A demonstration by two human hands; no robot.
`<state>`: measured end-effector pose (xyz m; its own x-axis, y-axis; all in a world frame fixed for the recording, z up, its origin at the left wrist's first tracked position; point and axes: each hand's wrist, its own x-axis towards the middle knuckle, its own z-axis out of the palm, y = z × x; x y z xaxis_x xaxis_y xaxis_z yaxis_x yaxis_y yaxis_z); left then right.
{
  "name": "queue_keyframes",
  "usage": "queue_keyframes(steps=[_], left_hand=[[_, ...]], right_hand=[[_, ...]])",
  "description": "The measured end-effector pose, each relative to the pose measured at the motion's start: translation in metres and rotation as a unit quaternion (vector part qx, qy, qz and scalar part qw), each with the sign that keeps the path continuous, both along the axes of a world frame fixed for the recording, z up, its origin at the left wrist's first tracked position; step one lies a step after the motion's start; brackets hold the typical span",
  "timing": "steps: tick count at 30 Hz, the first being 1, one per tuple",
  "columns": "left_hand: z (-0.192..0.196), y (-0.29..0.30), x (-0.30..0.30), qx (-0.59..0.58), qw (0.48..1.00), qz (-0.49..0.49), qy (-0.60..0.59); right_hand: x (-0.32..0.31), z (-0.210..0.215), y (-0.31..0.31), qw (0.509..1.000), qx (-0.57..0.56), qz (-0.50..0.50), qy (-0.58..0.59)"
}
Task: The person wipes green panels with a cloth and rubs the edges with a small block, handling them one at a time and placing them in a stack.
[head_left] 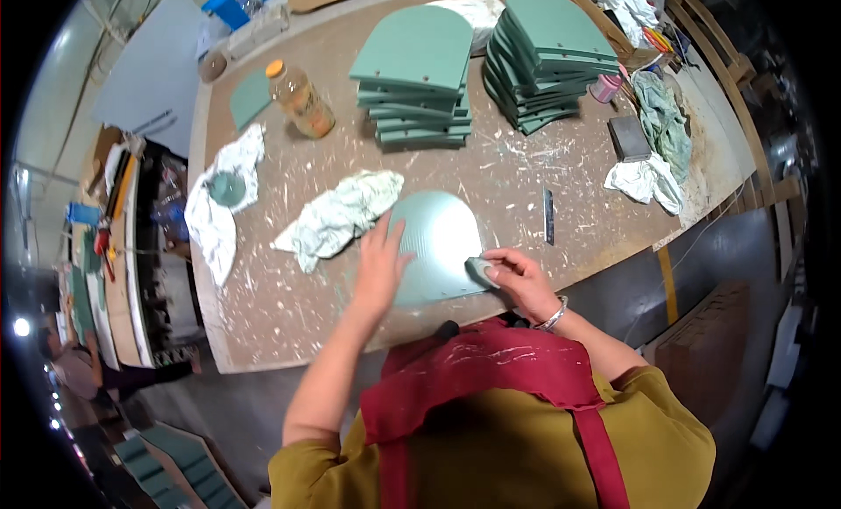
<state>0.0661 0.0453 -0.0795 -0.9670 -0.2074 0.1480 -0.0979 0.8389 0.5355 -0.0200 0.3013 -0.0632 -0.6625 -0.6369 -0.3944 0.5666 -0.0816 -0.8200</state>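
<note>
A pale green panel with a rounded far end lies flat on the worktable before me, shiny with reflected light. My left hand rests at the panel's left edge with its fingers spread, holding nothing. Pinched in my right hand is a small grey-green pad, held at the panel's right edge near its front corner. What the pad is made of I cannot tell. A crumpled white cloth lies just beyond my left hand. To the right of the panel is a dark flat strip.
Two stacks of similar green panels, a left stack and a right stack, stand at the back of the paint-spotted table. A bottle with an orange cap, a green dish on a cloth, and a dark block stand around.
</note>
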Motion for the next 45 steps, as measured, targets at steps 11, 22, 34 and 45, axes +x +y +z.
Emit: queue_keyframes(steps=[11,22,34,45], left_hand=[[0.013,0.069,0.018,-0.100,0.992,-0.082,-0.014],[-0.017,0.086,0.024,-0.085,0.994,-0.043,-0.056],[-0.024,0.088,0.024,-0.004,0.997,-0.040,-0.072],[-0.006,0.085,0.021,-0.050,0.999,-0.011,-0.004]], right_hand=[[-0.071,0.031,-0.019,0.974,0.128,0.014,0.188],[-0.033,0.036,-0.177,0.656,0.027,0.432,0.619],[-0.025,0.042,-0.204,0.549,-0.009,0.524,0.651],[-0.096,0.038,-0.195,0.585,0.144,0.421,0.678]])
